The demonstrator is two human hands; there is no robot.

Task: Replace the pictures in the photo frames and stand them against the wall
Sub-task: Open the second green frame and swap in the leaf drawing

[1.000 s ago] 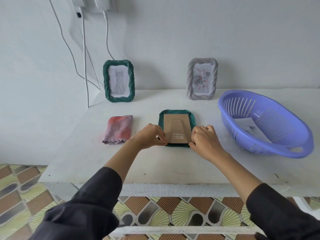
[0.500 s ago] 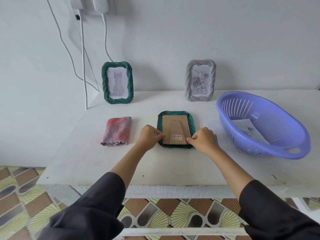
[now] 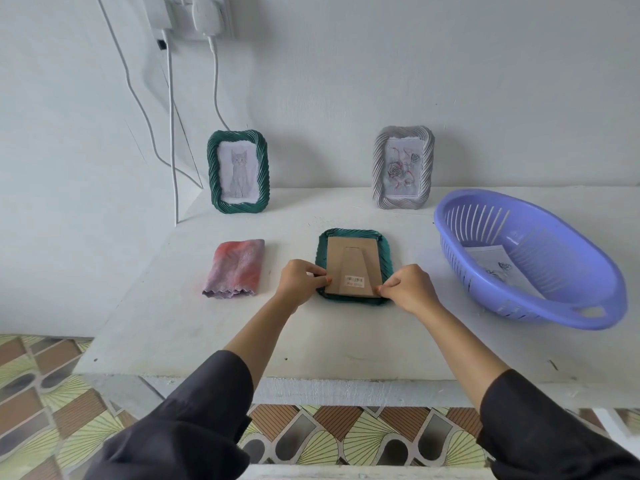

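Both the left hand (image 3: 300, 283) and right hand (image 3: 408, 289) pinch the brown cardboard backing (image 3: 353, 266) of the face-down green twisted-rim photo frame (image 3: 354, 268) at its 6 o'clock corners; lift evenly to avoid bending.

folded pink cloth (image 3: 236, 268), purple basket (image 3: 568, 306), wall chargers (image 3: 207, 12)

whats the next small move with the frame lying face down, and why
Probably lift the cardboard backing out of the face-down green frame. The left hand and right hand pinch its near corners, and that edge looks slightly raised. The two other frames already stand against the wall; a loose picture waits in the purple basket.
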